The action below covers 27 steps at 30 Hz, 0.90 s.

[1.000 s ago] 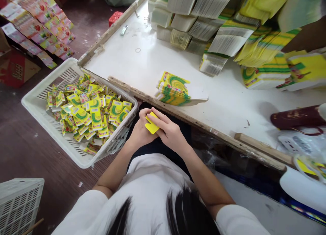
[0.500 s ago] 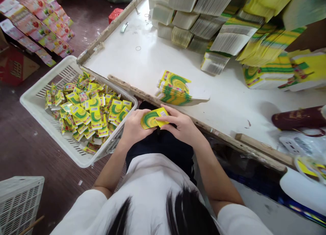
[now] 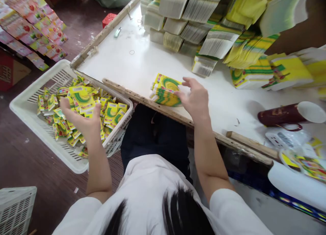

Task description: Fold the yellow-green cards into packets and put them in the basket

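Observation:
My left hand [image 3: 83, 121] is over the white plastic basket [image 3: 84, 165], its thumb and fingers spread apart. A yellow-and-green carton [image 3: 83, 96] lies just beyond its fingertips; whether it rests on the heap or is falling, I cannot tell. Small folded cartons of the same print [image 3: 112, 111] fill the basket in a loose heap. At the table's front edge, my right hand [image 3: 195, 97] reaches to the right end of a short stack of flat printed cartons [image 3: 165, 89]. Its thumb and forefinger are apart at the stack, touching or nearly touching the top carton.
Bundles of flat cartons [image 3: 175, 24] are piled along the back of the white table [image 3: 117, 62]. A dark red mug [image 3: 277, 114] lies on its side at the right, near a power strip [image 3: 280, 138]. Wooden strips [image 3: 249, 147] edge the table. Another crate [image 3: 16, 208] stands lower left.
Both hands were together holding a carton in front of my body. They have parted: the left moved left over the basket and opened, the right moved up to the stack.

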Each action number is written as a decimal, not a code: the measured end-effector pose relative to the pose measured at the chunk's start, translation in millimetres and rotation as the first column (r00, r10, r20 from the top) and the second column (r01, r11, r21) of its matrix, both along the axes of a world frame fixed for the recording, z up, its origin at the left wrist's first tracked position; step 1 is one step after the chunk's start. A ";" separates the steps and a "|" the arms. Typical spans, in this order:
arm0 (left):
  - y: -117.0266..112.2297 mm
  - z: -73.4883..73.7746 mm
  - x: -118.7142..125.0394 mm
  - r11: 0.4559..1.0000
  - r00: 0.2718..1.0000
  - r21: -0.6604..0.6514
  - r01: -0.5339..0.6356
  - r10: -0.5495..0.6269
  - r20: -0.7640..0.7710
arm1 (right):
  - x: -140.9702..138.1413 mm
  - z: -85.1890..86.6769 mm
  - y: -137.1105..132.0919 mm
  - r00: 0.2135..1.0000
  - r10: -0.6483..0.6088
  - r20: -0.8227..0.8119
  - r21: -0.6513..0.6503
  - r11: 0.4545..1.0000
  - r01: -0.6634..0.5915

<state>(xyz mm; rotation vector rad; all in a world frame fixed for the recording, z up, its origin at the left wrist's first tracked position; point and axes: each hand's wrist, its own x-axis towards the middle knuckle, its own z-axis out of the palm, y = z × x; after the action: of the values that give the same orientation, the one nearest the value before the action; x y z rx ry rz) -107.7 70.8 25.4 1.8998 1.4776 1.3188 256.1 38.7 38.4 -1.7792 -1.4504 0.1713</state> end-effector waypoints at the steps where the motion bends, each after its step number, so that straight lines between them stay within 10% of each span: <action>1: -2.2 -1.4 4.4 0.984 0.985 0.057 -0.171 0.169 0.036 | 3.5 -4.1 5.9 0.999 0.001 0.033 -0.038 0.999 0.000; 15: -38.3 -19.6 94.9 0.935 0.958 -0.208 0.287 -0.278 0.069 | -6.4 -21.0 10.0 0.989 -0.043 0.140 -0.040 0.998 0.049; 27: -41.4 -29.2 118.2 0.804 0.840 -0.318 0.503 -0.368 0.399 | -22.9 5.3 -11.4 0.945 0.079 -0.317 0.106 0.993 -0.047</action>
<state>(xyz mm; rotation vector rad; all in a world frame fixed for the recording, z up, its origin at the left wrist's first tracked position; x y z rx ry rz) 10.5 29.3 -3.8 1.5348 0.9659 0.9427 233.2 27.3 43.7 -1.5442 -1.2582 0.3980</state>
